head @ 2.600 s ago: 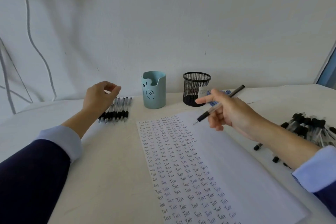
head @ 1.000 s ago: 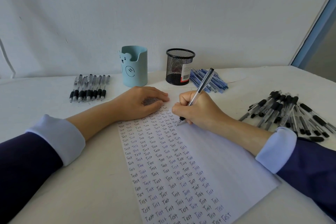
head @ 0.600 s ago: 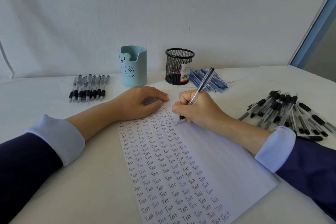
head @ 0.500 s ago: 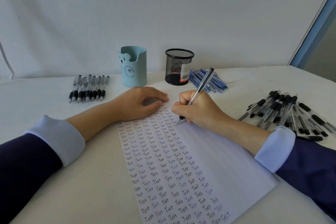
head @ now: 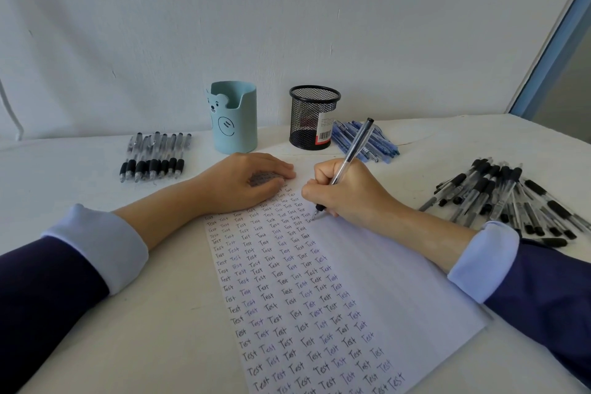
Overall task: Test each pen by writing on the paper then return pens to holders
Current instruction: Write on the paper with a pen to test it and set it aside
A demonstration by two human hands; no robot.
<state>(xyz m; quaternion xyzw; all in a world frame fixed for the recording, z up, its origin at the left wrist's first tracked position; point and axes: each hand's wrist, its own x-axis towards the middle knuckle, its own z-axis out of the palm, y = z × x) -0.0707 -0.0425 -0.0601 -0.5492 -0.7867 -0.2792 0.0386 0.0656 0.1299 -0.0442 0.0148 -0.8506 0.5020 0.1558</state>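
Note:
A white paper (head: 377, 278) lies in front of me, its left half covered in rows of the word "Test". My right hand (head: 351, 192) grips a clear black-capped pen (head: 353, 153), tip touching the paper at the end of an upper row. Flat on the paper's top left corner rests my left hand (head: 243, 181), with relaxed fingers. Behind the hands stand a light blue bear holder (head: 234, 117) and a black mesh holder (head: 313, 118).
A neat row of black pens (head: 155, 157) lies at the left. Blue pens (head: 367, 141) are heaped right of the mesh holder. A big pile of black pens (head: 511, 198) lies at the right. The wall is close behind.
2.6 s ago my left hand was at the left pen row and my right held the pen in the air. Since 1.0 s ago the pen tip has crept slightly along the paper.

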